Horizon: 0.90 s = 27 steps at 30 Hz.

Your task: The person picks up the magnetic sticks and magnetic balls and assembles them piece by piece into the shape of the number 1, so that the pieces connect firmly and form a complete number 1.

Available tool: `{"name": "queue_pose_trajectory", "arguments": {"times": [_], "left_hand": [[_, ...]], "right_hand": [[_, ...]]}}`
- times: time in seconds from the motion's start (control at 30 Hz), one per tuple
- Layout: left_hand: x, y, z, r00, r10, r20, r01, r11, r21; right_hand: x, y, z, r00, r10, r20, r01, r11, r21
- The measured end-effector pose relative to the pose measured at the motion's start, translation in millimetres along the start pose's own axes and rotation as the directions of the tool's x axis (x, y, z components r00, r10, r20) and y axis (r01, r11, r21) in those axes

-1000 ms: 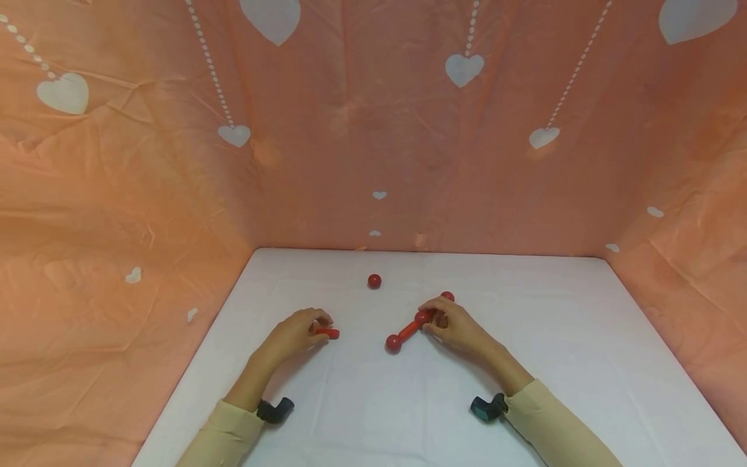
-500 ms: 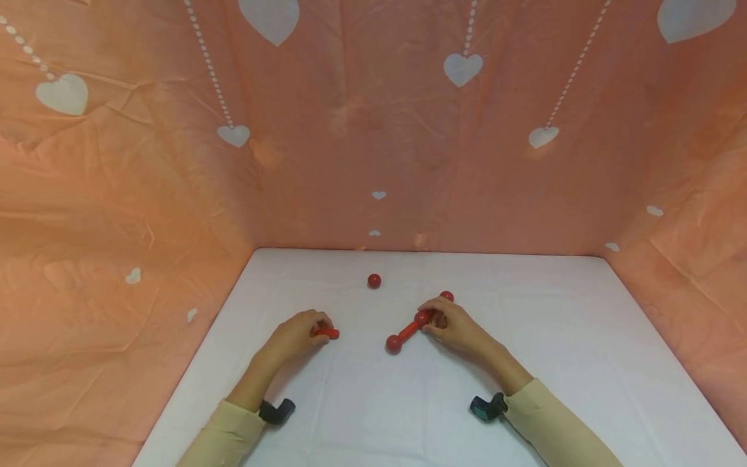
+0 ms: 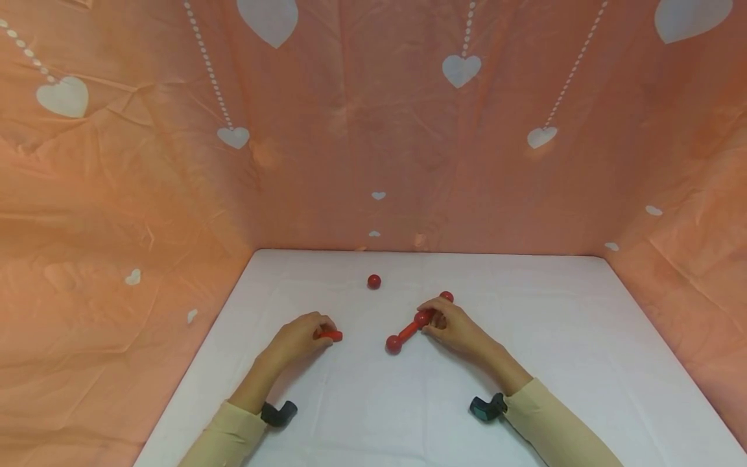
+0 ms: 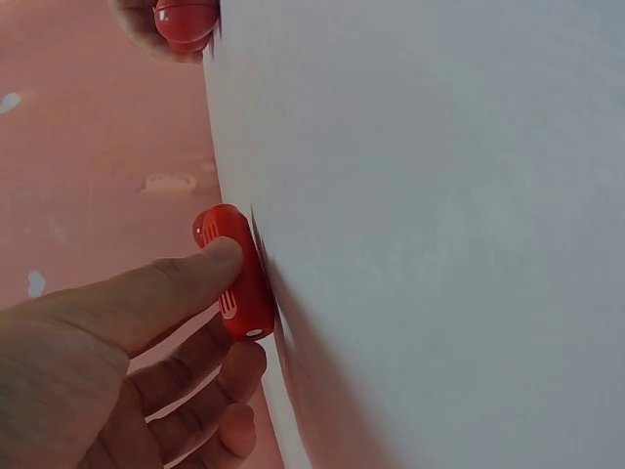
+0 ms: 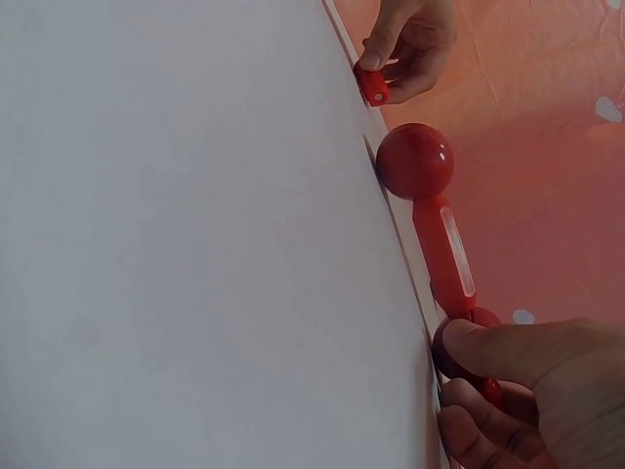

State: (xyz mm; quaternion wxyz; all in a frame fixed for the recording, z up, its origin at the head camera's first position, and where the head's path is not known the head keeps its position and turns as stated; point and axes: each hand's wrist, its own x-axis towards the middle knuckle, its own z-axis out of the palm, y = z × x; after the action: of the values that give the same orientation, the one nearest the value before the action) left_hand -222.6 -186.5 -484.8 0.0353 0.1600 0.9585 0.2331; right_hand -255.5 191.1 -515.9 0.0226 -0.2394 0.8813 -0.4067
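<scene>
Head view: one left hand (image 3: 300, 336), left of centre, thumb and fingers nearly closed in a pinch on a short red rod (image 3: 334, 336); one right hand (image 3: 458, 325), right of centre, thumb and fingers curled about the middle ball (image 3: 421, 318) of a red ball-and-rod piece (image 3: 408, 331), which slants from lower left to upper right with a ball at each visible end; one loose red ball (image 3: 374, 281), above and between the hands; white table (image 3: 373, 402), lower half; orange-pink backdrop (image 3: 350, 149) with pale hearts, upper half. Left wrist view: short red rod, left of centre, tilted, thumb laid on its face, other fingers curled below; a red ball at upper left. Right wrist view: ball-and-rod piece, right of centre, thumb on the lower ball; left hand with rod, top.
</scene>
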Motion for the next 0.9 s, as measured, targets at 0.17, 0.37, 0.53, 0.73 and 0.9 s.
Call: {"name": "queue_pose_trajectory", "arguments": {"times": [0.17, 0.37, 0.53, 0.73, 0.9], "left_hand": [[1.9, 0.4, 4.0, 1.000, 0.006, 0.007, -0.006, 1.000, 0.007], [1.8, 6.7, 4.6, 1.000, -0.003, 0.028, 0.003, 1.000, -0.003], [0.4, 13.0, 4.7, 0.999, 0.003, 0.046, -0.002, 1.000, -0.031], [1.5, 16.2, 6.8, 0.997, 0.014, 0.069, -0.011, 0.999, -0.052], [3.1, 16.9, 10.2, 0.996, 0.011, 0.093, -0.004, 0.997, -0.076]], "right_hand": [[1, 0, 0, 1.000, 0.003, 0.002, -0.003, 1.000, 0.002], [1, 1, 0, 1.000, 0.009, 0.003, -0.009, 1.000, -0.003], [1, 0, 0, 1.000, 0.010, 0.002, -0.010, 1.000, -0.011], [1, 1, 2, 1.000, -0.001, -0.003, 0.001, 1.000, -0.015], [2, 1, 2, 1.000, -0.004, -0.006, 0.004, 1.000, -0.014]]}}
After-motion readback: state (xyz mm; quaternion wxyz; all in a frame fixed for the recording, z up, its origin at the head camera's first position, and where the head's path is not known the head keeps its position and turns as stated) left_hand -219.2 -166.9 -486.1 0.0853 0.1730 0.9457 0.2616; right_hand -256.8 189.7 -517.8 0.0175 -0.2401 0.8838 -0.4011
